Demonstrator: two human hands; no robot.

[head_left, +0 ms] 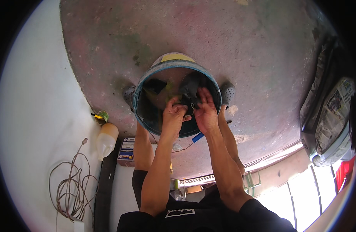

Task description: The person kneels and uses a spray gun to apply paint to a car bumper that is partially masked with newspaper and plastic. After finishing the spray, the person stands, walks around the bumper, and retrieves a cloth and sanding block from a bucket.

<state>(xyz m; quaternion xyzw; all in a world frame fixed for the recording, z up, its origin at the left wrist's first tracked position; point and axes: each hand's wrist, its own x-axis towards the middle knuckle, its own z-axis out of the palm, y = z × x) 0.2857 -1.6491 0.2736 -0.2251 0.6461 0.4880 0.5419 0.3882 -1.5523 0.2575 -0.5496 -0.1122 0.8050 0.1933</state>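
Much rides on our left hand (174, 115), fingers seemingly pinching a thin, pale, looped strand (193, 110) over our round, blue-rimmed bucket (174, 63); our right hand (207, 116) spreads open alongside. Any slack in that pinch could drop the strand in!

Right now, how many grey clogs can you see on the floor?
2. The left clog sticks out to the left of the bucket, which partly hides it; the right clog is on the bucket's right side.
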